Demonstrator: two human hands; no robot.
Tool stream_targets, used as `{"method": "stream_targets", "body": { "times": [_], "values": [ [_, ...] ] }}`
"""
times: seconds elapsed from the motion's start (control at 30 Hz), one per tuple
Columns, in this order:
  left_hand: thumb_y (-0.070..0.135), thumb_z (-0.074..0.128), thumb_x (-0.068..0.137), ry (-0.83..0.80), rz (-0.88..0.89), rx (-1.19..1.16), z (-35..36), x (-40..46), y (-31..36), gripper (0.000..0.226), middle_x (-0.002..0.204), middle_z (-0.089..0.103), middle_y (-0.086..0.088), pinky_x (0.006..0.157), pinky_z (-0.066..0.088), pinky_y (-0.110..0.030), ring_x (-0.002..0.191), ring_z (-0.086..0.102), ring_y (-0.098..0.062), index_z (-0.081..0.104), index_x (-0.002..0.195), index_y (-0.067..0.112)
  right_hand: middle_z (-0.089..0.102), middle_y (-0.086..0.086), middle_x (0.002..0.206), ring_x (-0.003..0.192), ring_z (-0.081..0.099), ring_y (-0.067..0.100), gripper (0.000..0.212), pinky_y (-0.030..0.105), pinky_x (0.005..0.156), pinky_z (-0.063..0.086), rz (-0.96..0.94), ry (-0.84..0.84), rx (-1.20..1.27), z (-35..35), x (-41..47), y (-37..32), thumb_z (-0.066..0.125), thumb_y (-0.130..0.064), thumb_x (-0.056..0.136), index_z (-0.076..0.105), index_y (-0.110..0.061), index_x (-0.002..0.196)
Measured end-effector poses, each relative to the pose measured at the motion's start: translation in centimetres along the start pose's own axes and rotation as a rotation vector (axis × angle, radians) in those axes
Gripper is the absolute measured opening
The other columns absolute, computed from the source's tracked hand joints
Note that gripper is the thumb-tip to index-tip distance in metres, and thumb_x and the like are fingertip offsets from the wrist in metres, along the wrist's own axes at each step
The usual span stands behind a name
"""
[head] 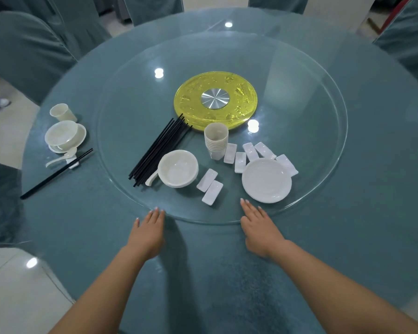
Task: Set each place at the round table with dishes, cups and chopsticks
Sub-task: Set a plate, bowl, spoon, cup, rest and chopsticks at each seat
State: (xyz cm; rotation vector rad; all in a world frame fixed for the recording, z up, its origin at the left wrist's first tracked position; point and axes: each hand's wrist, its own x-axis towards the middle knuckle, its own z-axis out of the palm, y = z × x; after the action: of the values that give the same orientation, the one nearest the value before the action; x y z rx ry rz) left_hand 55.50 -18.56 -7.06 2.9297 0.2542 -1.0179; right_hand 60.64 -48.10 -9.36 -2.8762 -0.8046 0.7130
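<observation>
On the glass turntable (323,165) lie a bundle of black chopsticks (159,150), a stack of white bowls (178,168) with spoon handles (151,178) beside it, a stack of cups (216,141), a stack of white plates (266,180) and several white chopstick rests (240,162). My left hand (146,233) and right hand (257,227) lie flat with straight fingers at the turntable's near edge, holding nothing. At the left of the table one place holds a cup (62,112), a bowl on a plate (63,136), a spoon (58,159) and chopsticks (56,174) on a rest.
A yellow disc with a metal hub (215,100) sits at the turntable's centre. The round table (82,225) has a teal cloth under glass. Teal-covered chairs (27,51) stand around it.
</observation>
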Motion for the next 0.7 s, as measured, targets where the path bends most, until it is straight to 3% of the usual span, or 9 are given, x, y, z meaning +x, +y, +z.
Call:
{"method": "stream_targets", "body": {
  "times": [0.17,0.37,0.7],
  "values": [
    [0.002,0.031,0.09,0.016,-0.045,0.011,-0.1,0.1,-0.5,0.077,0.16,-0.017,-0.007,0.12,0.001,-0.046,0.148,-0.009,-0.022,-0.013,0.152,0.014,-0.014,0.01,0.16,0.148,-0.011,0.019,0.027,0.039,0.12,0.0,-0.053,-0.003,0.016,-0.3,0.8,-1.5,0.041,-0.013,0.089,0.045,-0.012,0.115],
    [0.001,0.036,0.088,0.021,-0.023,0.034,-0.7,1.0,-2.3,0.086,0.16,-0.015,-0.008,0.119,0.001,-0.048,0.148,-0.01,-0.022,-0.012,0.152,0.03,-0.019,0.011,0.158,0.147,-0.016,0.02,0.03,0.041,0.12,-0.001,-0.055,-0.024,0.031,0.1,1.3,-4.0,0.042,-0.009,0.087,0.044,-0.012,0.117],
    [0.008,0.039,0.088,0.034,0.01,0.061,-0.6,1.4,-3.1,0.088,0.158,-0.023,-0.006,0.119,-0.006,-0.048,0.147,-0.017,-0.02,-0.018,0.15,0.028,-0.022,0.013,0.157,0.146,-0.019,0.021,0.027,0.041,0.12,-0.002,-0.036,-0.072,0.013,-0.4,2.2,-6.6,0.045,-0.012,0.087,0.047,-0.01,0.114]
  ]
}}
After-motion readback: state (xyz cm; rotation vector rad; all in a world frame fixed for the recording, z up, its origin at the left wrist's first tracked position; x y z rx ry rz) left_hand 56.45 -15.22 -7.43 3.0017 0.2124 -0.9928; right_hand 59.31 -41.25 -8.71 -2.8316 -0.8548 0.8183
